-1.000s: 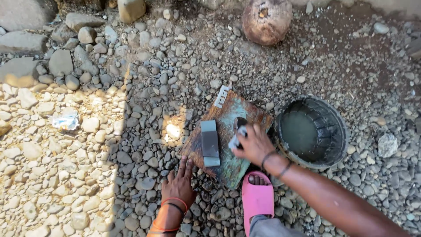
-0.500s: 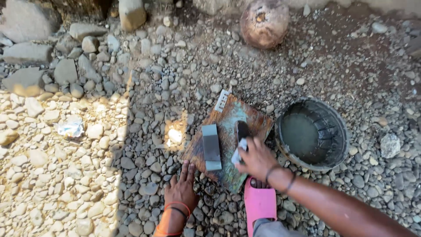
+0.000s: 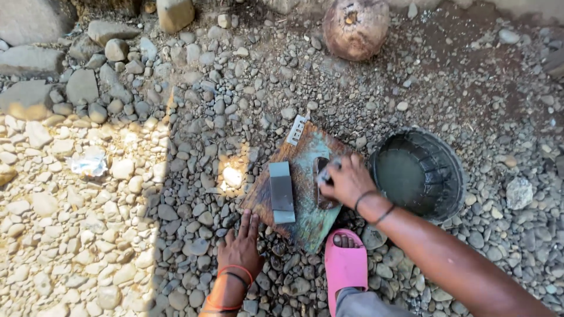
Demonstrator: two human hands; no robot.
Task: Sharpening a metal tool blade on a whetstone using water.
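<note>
The worn board, brown w/ teal patches, lies on the gravel at center, tilted diagonally, its near end just above a pink sandal. Right hand sits on the board's right half, fingers curled around a small pale object and pressing it onto a dark oval patch on the board; can't tell what that object is. 2 dark bands circle the right wrist. Left hand lies flat on the stones just near & left of the board's near-left corner, fingers spread and released, fingertips about touching the board's edge; orange and dark bands on that wrist. A gray rectangular block, prob. a sharpening stone, rests lengthwise on the board's left half, betw. the 2 hands, untouched. A small white ribbed piece sits at the board's far corner. Just right of the board and beside the right hand stands a black round basin holding murky water. Farther off, a brown coconut sits at the far edge; larger gray rocks lie far left; a crumpled clear wrapper lies well apart at left in sunlight.
</note>
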